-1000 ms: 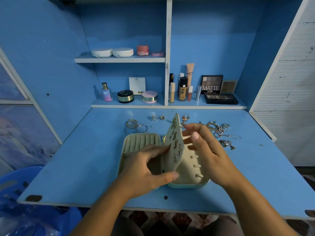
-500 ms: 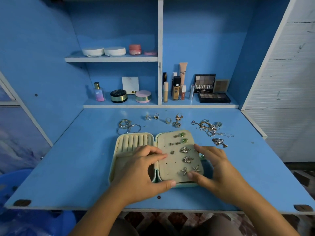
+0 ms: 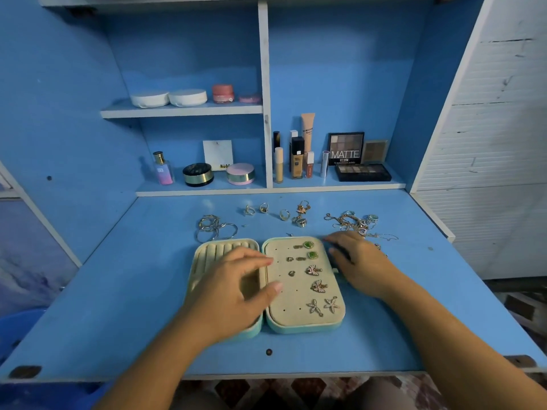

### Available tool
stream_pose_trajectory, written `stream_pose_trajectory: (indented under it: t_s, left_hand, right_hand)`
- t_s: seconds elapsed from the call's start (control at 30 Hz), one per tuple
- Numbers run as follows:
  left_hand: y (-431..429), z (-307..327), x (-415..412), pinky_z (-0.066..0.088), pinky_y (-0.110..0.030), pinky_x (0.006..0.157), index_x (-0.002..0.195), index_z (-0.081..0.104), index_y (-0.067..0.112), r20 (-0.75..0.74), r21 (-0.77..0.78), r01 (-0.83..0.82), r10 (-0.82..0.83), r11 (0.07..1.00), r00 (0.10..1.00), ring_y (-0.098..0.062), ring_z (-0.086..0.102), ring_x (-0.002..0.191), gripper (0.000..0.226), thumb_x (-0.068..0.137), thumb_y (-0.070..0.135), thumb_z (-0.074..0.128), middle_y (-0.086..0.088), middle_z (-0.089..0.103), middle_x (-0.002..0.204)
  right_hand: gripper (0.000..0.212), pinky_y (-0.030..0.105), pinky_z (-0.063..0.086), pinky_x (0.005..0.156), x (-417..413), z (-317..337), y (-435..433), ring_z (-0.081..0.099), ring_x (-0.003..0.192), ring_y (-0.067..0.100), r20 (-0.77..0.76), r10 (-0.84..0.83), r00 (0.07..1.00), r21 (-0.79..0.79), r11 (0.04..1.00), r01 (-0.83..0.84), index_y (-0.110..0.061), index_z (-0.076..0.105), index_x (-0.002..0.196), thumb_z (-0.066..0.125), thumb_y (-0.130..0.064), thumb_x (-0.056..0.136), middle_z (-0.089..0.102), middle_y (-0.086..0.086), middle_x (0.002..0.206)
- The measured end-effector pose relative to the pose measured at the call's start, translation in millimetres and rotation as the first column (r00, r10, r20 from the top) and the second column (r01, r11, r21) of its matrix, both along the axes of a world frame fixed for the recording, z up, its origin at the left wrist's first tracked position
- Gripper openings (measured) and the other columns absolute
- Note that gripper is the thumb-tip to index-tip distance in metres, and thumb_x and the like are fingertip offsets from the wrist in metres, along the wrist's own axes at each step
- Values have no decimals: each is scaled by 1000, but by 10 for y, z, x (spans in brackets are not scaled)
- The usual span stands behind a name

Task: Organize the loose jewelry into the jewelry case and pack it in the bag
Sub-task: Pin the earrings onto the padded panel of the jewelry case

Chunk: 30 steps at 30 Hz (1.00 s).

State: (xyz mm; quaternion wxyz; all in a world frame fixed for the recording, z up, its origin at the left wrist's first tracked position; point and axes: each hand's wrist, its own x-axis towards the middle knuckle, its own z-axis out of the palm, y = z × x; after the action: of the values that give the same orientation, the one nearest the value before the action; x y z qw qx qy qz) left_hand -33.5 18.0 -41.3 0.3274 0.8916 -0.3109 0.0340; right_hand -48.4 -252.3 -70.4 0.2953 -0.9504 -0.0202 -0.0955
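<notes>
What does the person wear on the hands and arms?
Nothing that shows. The left hand and right hand are bare, with no rings or gloves; both forearms are bare, with no sleeve, watch or bracelet in view.

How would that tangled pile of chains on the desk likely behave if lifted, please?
The chains look thin and limp, so they would probably droop. Being knotted together, they would likely lift as one clump. Rings lying among them might drag along.
</notes>
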Motion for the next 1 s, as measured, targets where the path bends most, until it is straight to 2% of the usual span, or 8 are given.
stream_pose_trajectory:
  t_s: [0.07, 0.2, 0.37, 0.43, 0.63, 0.8, 0.9, 1.0]
  left_hand:
    - [21, 82, 200, 41, -16, 95, 116, 68, 33, 31, -26, -49, 49, 998, 998, 5, 55, 107, 51, 76, 64, 60, 23, 58, 112]
    - [47, 239, 689, 48, -28, 88, 114, 69, 27, 4, 13, -171, 171, 985, 985, -7, 60, 97, 31, 85, 37, 71, 9, 61, 107]
    - [-26, 244, 1263, 46, -27, 86, 120, 67, 22, -70, 208, -221, 240, 953, 968, -10, 58, 92, 33, 88, 26, 71, 5, 65, 116]
    - [-75, 199, 1403, 48, -29, 87, 119, 69, 20, -83, 268, -210, 240, 940, 967, -11, 58, 90, 32, 87, 22, 72, 2, 68, 111]
    - [-221, 148, 1529, 43, -23, 74, 105, 75, 20, -54, 378, -177, 212, 909, 976, -4, 57, 68, 20, 86, 25, 74, 3, 73, 95]
    - [-291, 145, 1572, 52, -30, 79, 91, 77, 18, -37, 406, -205, 240, 890, 970, -16, 63, 80, 8, 86, 23, 73, 3, 69, 85]
    - [-305, 116, 1603, 52, -33, 83, 86, 74, 19, -31, 428, -205, 242, 880, 970, -20, 64, 87, 6, 88, 20, 69, -2, 70, 92]
    - [-310, 92, 1617, 51, -35, 83, 88, 69, 19, -46, 469, -183, 231, 864, 972, -22, 61, 92, 11, 93, 17, 60, -4, 67, 101]
  right_hand:
    - [35, 23, 33, 100, 28, -88, 31, 44, 124, 21, 12, 20, 1000, -89, 996, -19, -15, 55, 130, 48, -16, 96, 50, 3, 134]
    - [39, 28, 33, 105, 10, -90, 67, 41, 127, 20, 20, -4, 1000, -124, 992, 6, -17, 52, 133, 49, -16, 94, 47, 0, 138]
    - [36, 27, 36, 103, 17, -115, 59, 43, 126, 15, 48, -40, 998, -95, 995, 44, -22, 55, 130, 50, -22, 94, 49, -6, 136]
    - [35, 26, 37, 101, 24, -123, 56, 44, 124, 13, 64, -69, 996, -82, 994, 75, -22, 57, 128, 51, -24, 94, 51, -8, 134]
    - [35, 22, 36, 101, 34, -154, 38, 45, 122, 9, 82, -101, 991, -85, 990, 108, -23, 58, 127, 53, -25, 92, 52, -10, 131]
    - [37, 23, 35, 103, 44, -173, 21, 42, 125, 8, 77, -95, 992, -89, 991, 102, -24, 57, 128, 54, -26, 92, 50, -11, 133]
    - [36, 24, 36, 103, 44, -190, 8, 41, 125, 7, 59, -87, 994, -86, 992, 92, -25, 57, 128, 54, -27, 92, 50, -12, 133]
    - [31, 17, 35, 94, 71, -148, -4, 48, 117, 8, 59, -95, 994, -26, 995, 97, -23, 60, 123, 54, -21, 93, 56, -9, 125]
